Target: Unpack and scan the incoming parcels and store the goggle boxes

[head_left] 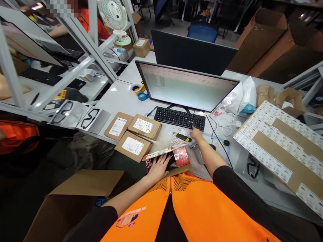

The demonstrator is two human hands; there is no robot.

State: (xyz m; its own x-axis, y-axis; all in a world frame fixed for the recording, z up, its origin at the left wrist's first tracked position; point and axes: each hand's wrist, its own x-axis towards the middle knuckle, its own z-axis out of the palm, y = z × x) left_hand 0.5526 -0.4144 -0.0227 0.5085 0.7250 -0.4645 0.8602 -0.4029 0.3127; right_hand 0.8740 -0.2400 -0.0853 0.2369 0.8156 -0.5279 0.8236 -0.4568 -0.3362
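My left hand lies with its fingers stretched out on an opened red printed carton at the desk's front edge, close to my body. Lettering shows on the carton's red panel, and one raised flap is seen edge-on. My right hand reaches to the number pad of the black keyboard, a fingertip on or just over the keys; it holds nothing visible. A black and yellow box cutter lies between the keyboard and the carton. Left of it, brown parcels with white labels sit close together.
A lit monitor stands behind the keyboard. At right, a large label-covered cardboard sheet overhangs the desk near cables and white bags. Tape rolls lie left of the monitor. An open cardboard box is below left. Another person's orange sleeve shows beyond the frame.
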